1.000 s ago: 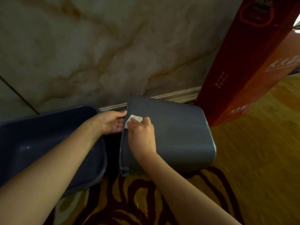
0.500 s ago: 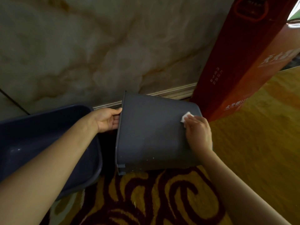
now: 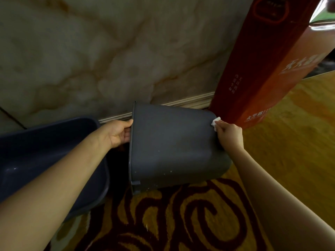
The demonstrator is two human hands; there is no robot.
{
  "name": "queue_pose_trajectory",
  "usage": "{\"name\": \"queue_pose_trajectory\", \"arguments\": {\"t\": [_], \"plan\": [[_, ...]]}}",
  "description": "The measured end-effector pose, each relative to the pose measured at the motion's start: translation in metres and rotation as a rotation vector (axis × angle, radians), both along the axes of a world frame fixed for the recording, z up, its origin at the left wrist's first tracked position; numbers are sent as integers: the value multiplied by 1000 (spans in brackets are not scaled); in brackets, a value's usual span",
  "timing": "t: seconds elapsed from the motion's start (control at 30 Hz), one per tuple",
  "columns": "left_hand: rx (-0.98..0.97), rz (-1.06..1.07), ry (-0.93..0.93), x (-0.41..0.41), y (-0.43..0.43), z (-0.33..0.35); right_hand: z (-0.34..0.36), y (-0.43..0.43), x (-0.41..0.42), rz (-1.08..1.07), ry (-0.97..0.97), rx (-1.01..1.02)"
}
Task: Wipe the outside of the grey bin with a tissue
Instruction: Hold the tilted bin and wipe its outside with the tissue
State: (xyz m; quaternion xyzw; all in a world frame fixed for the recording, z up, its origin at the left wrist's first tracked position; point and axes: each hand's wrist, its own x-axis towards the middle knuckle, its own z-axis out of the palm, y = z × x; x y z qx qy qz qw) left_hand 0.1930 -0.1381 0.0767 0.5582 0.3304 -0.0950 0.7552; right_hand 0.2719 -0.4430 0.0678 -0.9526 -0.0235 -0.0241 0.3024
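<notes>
Item: bin (image 3: 174, 147), on its side on the carpet (image 3: 181, 223), long axis left to right, mouth to my left. My left hand (image 3: 117, 132) grips the rim. My right hand (image 3: 229, 137) pinches the tissue (image 3: 214, 122) against the base edge, nearer the red box (image 3: 253, 78). Basin (image 3: 45, 151) at left; marble wall (image 3: 108, 60) behind.

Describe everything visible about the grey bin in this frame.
The grey bin looks like matte plastic, tapered, lying on its side on the patterned carpet, rim toward the left, base toward the right. Pale specks dot its wall. The left hand grips the rim; the right hand presses a white tissue near the base.
</notes>
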Motion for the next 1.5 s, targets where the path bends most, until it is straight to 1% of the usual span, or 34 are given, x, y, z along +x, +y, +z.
{"name": "queue_pose_trajectory", "arguments": {"t": [0.1, 0.27, 0.4, 0.6, 0.67, 0.77, 0.83, 0.93, 1.07, 1.13, 1.23, 1.4, 1.5], "plan": [[48, 5, 6, 1, -1, -1, -6, -1, -17, -55, -32, -30], [96, 9, 14, 2, -2, 2, -12, 1, -49, -66, -187, -125], [96, 16, 10, 0, -5, 4, -13, 8, -75, -50, -253, -102], [86, 32, 12, -5, -6, 7, -17, 50, -119, 153, -196, -79], [78, 37, 11, -8, -7, 7, -12, 72, -133, 249, -242, -77], [61, 46, 6, -11, -8, 6, -5, 105, -147, 392, -361, -106], [46, 53, 1, -13, -8, 5, -4, 129, -154, 509, -392, -137], [39, 61, 4, -13, -7, 4, -7, 151, -158, 550, -379, -98], [47, 78, 16, -9, -8, 5, -15, 137, -154, 604, -410, -46], [50, 71, 17, -7, -9, 4, -23, 115, -150, 591, -469, -2], [41, 50, 14, -5, -6, 4, -38, 72, -137, 467, -523, 11], [18, 37, -10, -4, -4, 4, -50, -5, -105, 161, -489, -52], [-5, 34, -33, -8, -6, 5, -52, -16, -100, 44, -453, -39]]}}
